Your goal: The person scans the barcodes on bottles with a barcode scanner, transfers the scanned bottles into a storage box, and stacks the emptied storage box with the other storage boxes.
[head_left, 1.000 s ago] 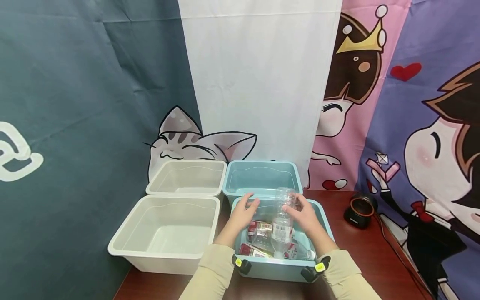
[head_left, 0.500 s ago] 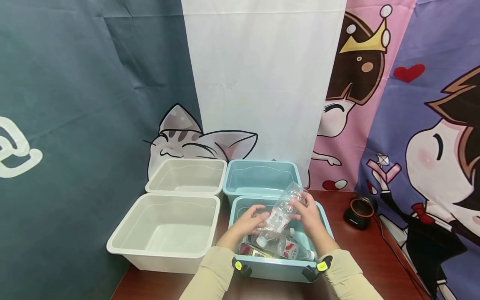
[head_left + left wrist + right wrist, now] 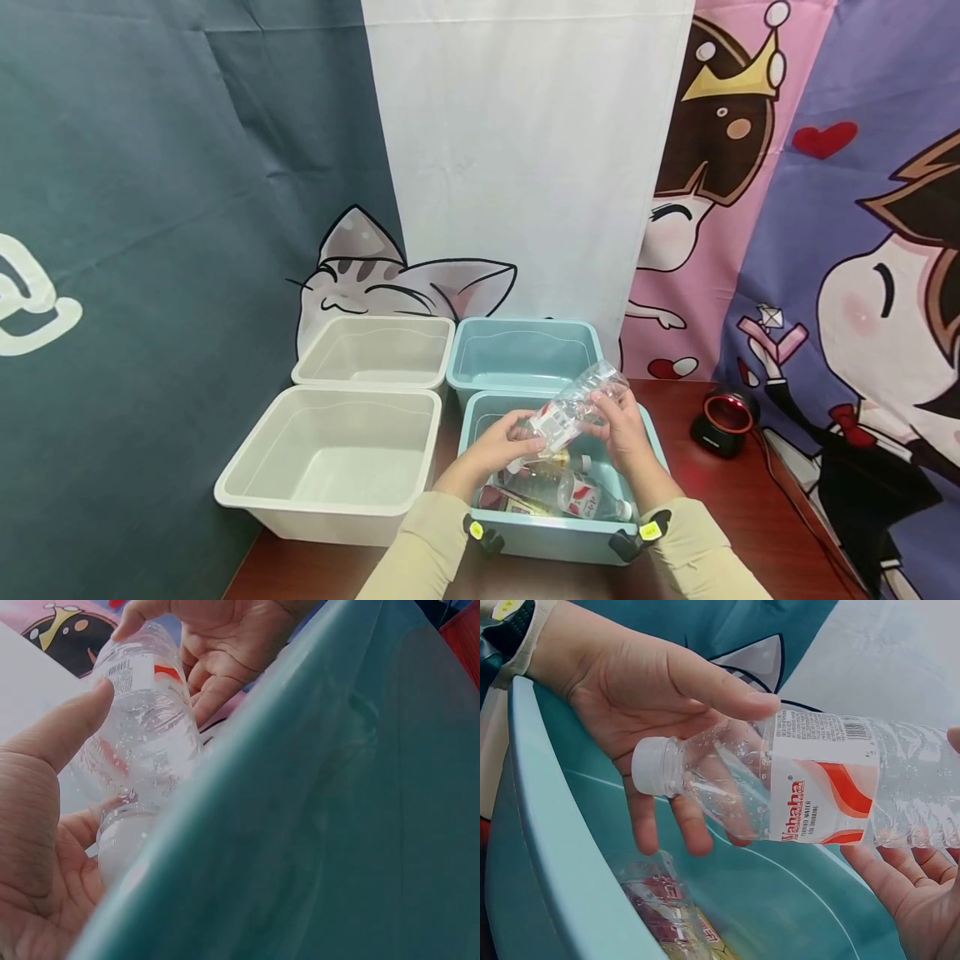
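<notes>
Just over the front blue bin, a clear plastic bottle, tilted, white cap toward the left hand. Pinched near its base between thumb and fingers of the right hand. Left fingers spread behind the neck, thumb straight along the shoulder; cannot tell how firmly pressed, if at all. Could slip back inside, probably, because of smooth, droplet-flecked plastic and support mainly at one end. Could also dent under a hard squeeze, given thin walls. Counted: one bottle held; at least three more bottles below, overlapping, exact total uncertain. Two hands, two black wrist devices. Two blue bins, including the back blue bin; two cream bins. One black device on the table.
</notes>
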`<state>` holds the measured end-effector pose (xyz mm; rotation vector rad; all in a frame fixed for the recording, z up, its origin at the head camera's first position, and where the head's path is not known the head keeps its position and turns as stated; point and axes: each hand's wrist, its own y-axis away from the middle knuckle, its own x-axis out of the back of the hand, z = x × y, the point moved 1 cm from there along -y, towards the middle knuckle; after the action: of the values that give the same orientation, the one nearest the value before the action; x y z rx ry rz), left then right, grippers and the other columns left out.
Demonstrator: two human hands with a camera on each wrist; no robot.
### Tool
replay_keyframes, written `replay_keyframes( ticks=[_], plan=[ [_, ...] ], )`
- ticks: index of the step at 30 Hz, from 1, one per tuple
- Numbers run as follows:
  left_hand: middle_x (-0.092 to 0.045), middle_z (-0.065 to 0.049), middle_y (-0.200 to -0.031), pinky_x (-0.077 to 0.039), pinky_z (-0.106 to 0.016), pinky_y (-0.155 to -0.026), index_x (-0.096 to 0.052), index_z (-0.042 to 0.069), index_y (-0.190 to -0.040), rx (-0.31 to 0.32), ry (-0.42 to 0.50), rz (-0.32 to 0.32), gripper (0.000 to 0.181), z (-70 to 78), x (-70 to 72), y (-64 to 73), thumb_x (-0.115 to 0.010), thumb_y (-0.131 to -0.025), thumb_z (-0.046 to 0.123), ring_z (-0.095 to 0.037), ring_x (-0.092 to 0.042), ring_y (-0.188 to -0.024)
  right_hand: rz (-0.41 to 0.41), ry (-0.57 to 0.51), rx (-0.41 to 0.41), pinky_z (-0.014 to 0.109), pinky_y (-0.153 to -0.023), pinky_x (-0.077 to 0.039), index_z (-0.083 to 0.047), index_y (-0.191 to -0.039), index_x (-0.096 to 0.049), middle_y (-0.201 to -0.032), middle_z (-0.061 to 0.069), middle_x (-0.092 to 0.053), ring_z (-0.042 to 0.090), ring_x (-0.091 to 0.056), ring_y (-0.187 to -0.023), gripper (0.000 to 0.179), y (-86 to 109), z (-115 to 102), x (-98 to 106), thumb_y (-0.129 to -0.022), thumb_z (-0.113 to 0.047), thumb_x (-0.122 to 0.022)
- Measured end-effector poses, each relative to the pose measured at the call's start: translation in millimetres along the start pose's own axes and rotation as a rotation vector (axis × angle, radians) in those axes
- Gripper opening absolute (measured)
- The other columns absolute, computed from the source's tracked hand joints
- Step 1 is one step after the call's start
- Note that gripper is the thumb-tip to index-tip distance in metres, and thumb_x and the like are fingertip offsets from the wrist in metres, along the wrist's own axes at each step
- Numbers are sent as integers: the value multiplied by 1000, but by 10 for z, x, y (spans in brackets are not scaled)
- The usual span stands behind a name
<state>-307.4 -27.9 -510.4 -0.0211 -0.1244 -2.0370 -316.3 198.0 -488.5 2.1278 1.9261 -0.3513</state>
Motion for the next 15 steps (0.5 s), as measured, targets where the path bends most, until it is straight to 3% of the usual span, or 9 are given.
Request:
replay_keyframes(
  ticks=[3,7,10,15],
  plan=[
    [-69,-10,-108,-59,-57,-80,-52,8,-142,-10,-9,28,55,-1,-1,-1,-74,-92,17,-32,-69,-94,-9,15,-6,36,-72,-63,-17,-128,-34,-122,7,-48,13,-67,-93,41,2,-4,5,-97,-16,-61],
    [-70,-10,-108,-61,-48,-81,-57,6,-137,-32,-53,71,51,0,7,7,-76,-90,16,-18,-67,-90,-19,29,-11,36,-73,-63,-17,-132,-32,-127,10,-45,14,-68,-93,46,8,-10,5,-97,-17,-61],
    [-71,-10,-108,-61,-39,-78,-59,6,-135,-47,-75,88,49,5,21,12,-76,-90,17,-17,-67,-90,-21,36,-3,36,-74,-63,-17,-134,-32,-128,10,-45,14,-68,-94,48,9,-13,-4,-97,-18,-62],
    [-71,-9,-110,-59,-35,-80,-61,8,-134,-51,-92,113,48,9,39,11,-77,-89,20,-17,-66,-92,-34,63,32,35,-76,-62,-16,-140,-29,-131,11,-45,14,-66,-97,53,15,-10,-13,-98,-20,-62]
  ],
)
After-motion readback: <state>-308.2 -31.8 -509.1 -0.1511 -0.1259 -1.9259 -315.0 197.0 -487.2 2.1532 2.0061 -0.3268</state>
